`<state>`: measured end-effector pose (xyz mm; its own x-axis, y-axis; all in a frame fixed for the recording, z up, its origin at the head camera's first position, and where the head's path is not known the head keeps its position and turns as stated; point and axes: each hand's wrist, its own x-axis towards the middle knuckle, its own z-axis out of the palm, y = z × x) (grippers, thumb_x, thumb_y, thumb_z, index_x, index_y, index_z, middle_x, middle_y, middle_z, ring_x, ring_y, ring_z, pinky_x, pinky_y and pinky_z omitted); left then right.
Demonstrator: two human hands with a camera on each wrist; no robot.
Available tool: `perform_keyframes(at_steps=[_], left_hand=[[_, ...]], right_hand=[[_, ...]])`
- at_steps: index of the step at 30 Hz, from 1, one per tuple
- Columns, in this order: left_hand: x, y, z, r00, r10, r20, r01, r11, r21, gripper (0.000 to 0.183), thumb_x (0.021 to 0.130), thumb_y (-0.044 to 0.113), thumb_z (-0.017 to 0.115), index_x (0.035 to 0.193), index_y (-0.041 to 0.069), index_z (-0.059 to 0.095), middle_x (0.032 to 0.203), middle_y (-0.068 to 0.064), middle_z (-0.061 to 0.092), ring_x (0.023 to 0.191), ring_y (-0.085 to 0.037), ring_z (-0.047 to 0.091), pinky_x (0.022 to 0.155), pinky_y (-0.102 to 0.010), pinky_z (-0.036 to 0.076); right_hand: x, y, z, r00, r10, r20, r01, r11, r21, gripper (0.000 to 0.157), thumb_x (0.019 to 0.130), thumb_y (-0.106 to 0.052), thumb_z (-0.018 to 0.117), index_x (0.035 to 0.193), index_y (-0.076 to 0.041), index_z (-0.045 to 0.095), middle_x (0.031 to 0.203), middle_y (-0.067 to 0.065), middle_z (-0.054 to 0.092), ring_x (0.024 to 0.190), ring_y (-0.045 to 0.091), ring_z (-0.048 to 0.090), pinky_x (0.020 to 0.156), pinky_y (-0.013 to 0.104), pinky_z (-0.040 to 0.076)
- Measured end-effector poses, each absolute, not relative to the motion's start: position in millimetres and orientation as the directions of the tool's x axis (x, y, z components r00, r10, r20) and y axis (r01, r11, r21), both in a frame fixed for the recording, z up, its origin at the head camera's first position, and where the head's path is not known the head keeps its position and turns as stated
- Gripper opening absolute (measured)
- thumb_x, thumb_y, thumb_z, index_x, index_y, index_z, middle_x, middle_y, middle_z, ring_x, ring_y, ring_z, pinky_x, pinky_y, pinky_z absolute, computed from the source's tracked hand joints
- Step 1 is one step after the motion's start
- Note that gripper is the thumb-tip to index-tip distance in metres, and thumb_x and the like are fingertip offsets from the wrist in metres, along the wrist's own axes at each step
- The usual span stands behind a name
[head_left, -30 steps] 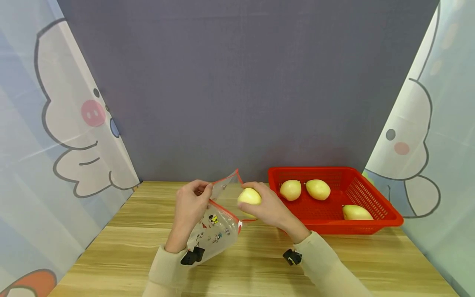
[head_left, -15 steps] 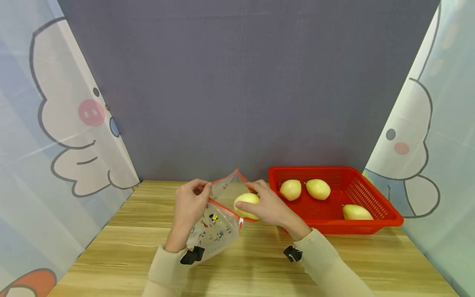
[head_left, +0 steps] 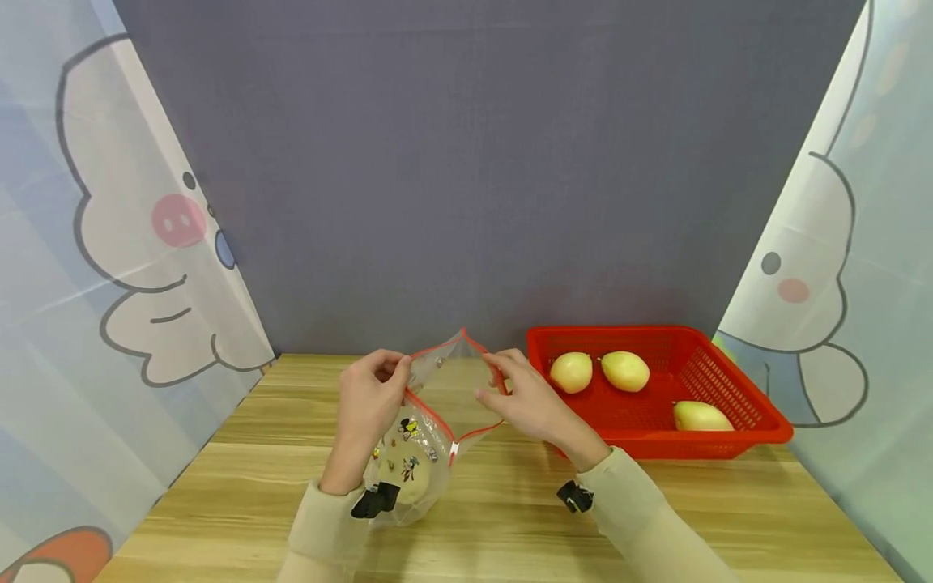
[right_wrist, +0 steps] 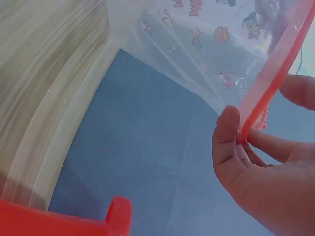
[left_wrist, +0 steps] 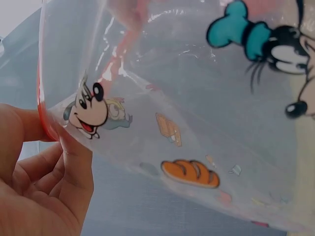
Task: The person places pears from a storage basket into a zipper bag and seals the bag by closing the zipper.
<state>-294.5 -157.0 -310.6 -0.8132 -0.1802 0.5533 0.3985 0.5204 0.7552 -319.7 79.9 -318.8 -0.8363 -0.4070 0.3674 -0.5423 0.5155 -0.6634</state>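
A clear zip bag [head_left: 443, 413] with a red rim and cartoon prints is spread at its mouth between both hands. My left hand [head_left: 370, 405] pinches the rim on the left; the left wrist view shows thumb and finger on that edge. On the opposite side my right hand [head_left: 535, 405] has the rim caught between its fingers, with the thumb apart from it. Low inside the bag, a pale yellow pear [head_left: 414, 482] shows through the plastic. A white slider [head_left: 454, 448] sits at the bag's near corner.
At the right, a red plastic basket [head_left: 656, 447] stands on the wooden table [head_left: 240, 502], holding a left pear [head_left: 572, 372], a middle pear [head_left: 624, 372] and a right pear [head_left: 701, 416]. A grey cloth [head_left: 466, 178] hangs behind the table.
The pear has left my right hand and dropped into the bag, whose lower part now bulges. My right hand keeps to the rim; the left has barely moved.
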Motion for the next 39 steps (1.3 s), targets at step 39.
perform_keyframes(at_steps=[39], left_hand=[[-298, -160, -312, -0.822, -0.164, 0.545, 0.404, 0.505, 0.762, 0.015, 0.097, 0.011, 0.068, 0.096, -0.003, 0.075, 0.073, -0.012, 0.069, 0.049, -0.014, 0.061, 0.044, -0.024, 0.052]], right_hand=[[-318, 131, -290, -0.842, -0.457, 0.285, -0.538, 0.744, -0.396, 0.055, 0.094, -0.050, 0.068, 0.135, -0.014, 0.064, 0.130, 0.002, 0.061, 0.104, 0.020, 0.059, 0.091, 0.044, 0.052]])
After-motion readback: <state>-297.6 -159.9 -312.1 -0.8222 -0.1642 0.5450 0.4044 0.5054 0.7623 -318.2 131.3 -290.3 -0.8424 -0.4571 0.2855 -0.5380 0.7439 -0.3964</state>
